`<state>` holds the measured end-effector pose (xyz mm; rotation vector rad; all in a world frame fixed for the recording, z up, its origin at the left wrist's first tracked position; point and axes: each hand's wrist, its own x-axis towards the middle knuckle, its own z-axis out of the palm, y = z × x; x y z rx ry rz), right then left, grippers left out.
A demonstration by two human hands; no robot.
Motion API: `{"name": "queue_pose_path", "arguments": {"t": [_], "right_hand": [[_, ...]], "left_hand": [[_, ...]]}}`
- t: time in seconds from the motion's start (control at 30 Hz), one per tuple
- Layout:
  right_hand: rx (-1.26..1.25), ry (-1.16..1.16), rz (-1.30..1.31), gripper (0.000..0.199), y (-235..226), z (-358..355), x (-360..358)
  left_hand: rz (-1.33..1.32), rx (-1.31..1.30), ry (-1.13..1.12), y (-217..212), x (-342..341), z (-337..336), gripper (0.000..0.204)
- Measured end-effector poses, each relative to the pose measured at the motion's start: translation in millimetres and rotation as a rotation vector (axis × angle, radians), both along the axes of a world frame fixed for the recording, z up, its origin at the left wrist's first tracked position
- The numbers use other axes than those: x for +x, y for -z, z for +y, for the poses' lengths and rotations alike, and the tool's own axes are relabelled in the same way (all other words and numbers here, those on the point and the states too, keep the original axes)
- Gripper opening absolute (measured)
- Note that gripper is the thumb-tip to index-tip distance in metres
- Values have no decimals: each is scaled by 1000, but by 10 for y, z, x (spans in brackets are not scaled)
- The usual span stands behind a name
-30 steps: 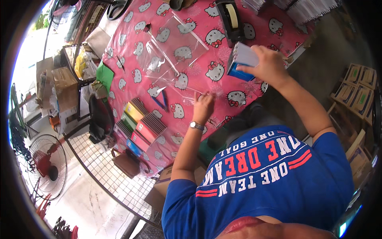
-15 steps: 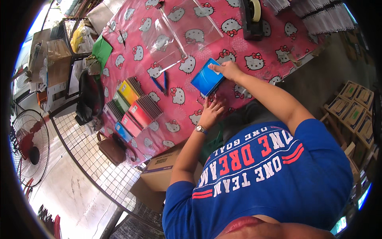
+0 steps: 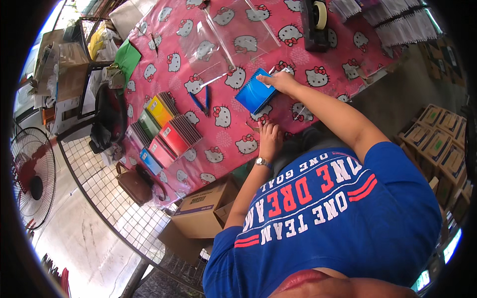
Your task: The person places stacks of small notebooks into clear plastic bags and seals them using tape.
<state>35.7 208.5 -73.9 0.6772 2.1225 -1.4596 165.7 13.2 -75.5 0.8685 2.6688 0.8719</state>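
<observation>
A blue spiral notebook (image 3: 254, 94), perhaps several stacked, lies tilted on the pink cartoon-cat tablecloth (image 3: 174, 79). My right hand (image 3: 281, 83) grips its upper right corner, thumb on the cover. Something small and whitish shows by the fingers; I cannot make it out. Below the notebook and apart from it, my left hand (image 3: 271, 139) lies at the table's near edge with fingers stretched out. It holds nothing that I can see. Left of the notebook are blue-handled pliers (image 3: 200, 102), legs spread. Farther left sit stacks of spiral notebooks in yellow (image 3: 160, 112), green, red (image 3: 175, 138), pink, purple and blue.
A black tape dispenser (image 3: 315, 30) stands at the far side, near clear plastic sheets (image 3: 218, 37). White bound stacks (image 3: 407, 27) fill the far right corner. A brown pouch (image 3: 134, 185) and a cardboard box (image 3: 201, 208) are at the lower left, a fan (image 3: 34, 184) beyond.
The blue notebook has shifted and turned slightly, with my right hand moving a little left. My left hand has drawn back from the notebook, toward the near edge and rightward.
</observation>
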Motion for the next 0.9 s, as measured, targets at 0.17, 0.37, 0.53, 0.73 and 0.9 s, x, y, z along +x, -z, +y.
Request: {"name": "queue_pose_path", "arguments": {"t": [0.17, 0.37, 0.53, 0.73, 0.9], "right_hand": [[331, -189, -118, 85, -247, -80, -245], [508, -270, 27, 74, -530, -23, -211], [736, -279, 618, 63, -838, -68, -78], [660, -1260, 492, 19, -825, 48, -497], [684, -1360, 345, 17, -704, -93, -691]], "left_hand": [[-76, 115, -32, -75, -62, -58, 16], [-240, 472, -345, -416, -229, -157, 11], [-556, 866, -673, -467, -554, -213, 4], [-320, 300, -584, -517, -1126, -403, 16], [100, -76, -134, -717, -1524, -20, 24]]}}
